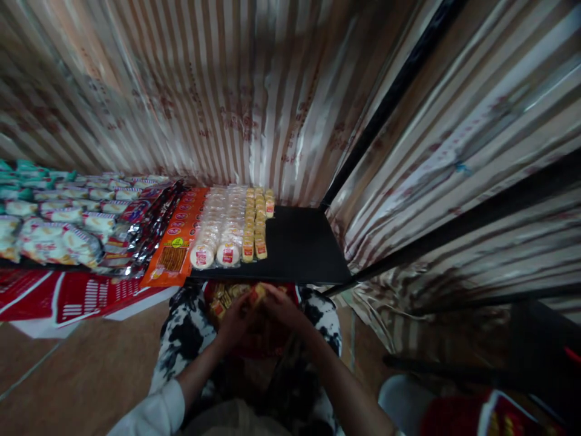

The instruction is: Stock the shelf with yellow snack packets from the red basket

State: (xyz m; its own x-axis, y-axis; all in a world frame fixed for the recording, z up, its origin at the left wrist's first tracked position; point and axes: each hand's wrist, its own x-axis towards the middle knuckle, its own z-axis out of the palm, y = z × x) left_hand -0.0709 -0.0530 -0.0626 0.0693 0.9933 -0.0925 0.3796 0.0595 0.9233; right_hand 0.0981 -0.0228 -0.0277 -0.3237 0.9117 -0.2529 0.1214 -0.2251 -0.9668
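Wrinkled, glossy plastic-looking sheeting (236, 66) in brown and off-white stripes with reddish print hangs behind and to the right, crossed by slanting black poles (390, 106). Before it is a flat black shelf (302, 242), above a brown tiled floor (100, 363) with pale joints. The light is dim.

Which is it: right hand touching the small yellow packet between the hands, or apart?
Touching. The head view shows the fingertips of the right hand against the small yellow packet, with no gap visible.
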